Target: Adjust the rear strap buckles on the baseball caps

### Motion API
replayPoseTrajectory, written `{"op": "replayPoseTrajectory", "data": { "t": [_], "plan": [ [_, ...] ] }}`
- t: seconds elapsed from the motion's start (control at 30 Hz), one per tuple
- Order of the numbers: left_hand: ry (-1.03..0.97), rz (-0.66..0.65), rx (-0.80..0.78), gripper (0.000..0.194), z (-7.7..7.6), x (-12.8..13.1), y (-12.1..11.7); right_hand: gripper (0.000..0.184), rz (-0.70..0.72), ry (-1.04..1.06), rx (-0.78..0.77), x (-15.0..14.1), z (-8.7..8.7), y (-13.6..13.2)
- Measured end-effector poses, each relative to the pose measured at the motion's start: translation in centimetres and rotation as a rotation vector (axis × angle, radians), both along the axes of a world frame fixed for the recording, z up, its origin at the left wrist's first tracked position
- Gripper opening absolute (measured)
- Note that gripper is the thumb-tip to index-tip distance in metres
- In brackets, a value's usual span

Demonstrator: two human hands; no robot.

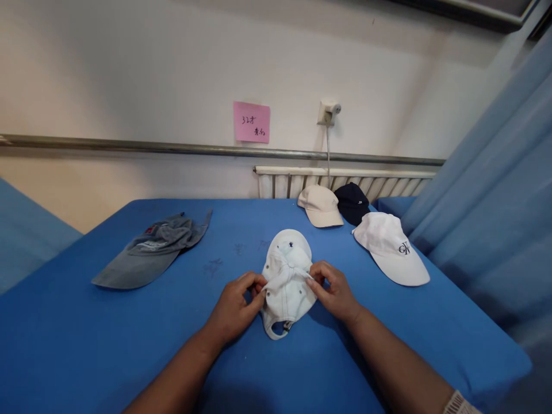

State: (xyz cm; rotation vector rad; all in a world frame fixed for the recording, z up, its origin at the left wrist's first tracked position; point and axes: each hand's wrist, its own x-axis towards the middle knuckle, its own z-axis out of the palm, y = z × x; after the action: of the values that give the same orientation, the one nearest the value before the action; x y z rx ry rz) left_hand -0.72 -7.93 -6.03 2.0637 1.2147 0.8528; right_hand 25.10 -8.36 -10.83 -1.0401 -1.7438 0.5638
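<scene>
A pale, nearly white baseball cap (287, 302) lies in the middle of the blue-covered table, its brim pointing away from me and its strap opening toward me. A small dark emblem shows near the brim, and the crown is folded into a raised crease. My left hand (237, 302) pinches the crease at its left side, thumb against fingertips. On the opposite side my right hand (334, 289) grips the cloth the same way. Both hands are closed on the cap.
A grey-blue cap (161, 247) lies at the left. Toward the back right are a beige cap (321, 204), a navy cap (352, 202) and a white cap (390, 244) with dark letters. Behind the table (129, 345) stand a radiator (280, 185) and a metal rail (181, 148). Blue curtains (487, 172) hang right.
</scene>
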Motion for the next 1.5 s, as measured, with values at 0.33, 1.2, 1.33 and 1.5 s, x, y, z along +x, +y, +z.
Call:
{"op": "replayPoseTrajectory", "data": {
  "t": [0.33,1.2,1.33,1.5],
  "plan": [
    [-0.075,-0.092,-0.078,0.017,0.0,0.0,-0.2,0.030,0.095,0.239,-0.151,0.3,0.0,0.3],
    [-0.011,0.086,0.120,0.012,0.2,0.2,-0.7,0.011,-0.065,0.103,0.101,-2.5,1.7,-2.5],
    [-0.004,0.073,0.245,0.016,0.5,0.4,-1.4,0.002,-0.126,0.016,0.215,-3.6,1.4,-3.1],
    [0.101,-0.024,0.365,0.022,0.8,1.3,-2.2,0.006,-0.058,-0.032,0.278,-4.8,1.5,-3.5]
  ]
}}
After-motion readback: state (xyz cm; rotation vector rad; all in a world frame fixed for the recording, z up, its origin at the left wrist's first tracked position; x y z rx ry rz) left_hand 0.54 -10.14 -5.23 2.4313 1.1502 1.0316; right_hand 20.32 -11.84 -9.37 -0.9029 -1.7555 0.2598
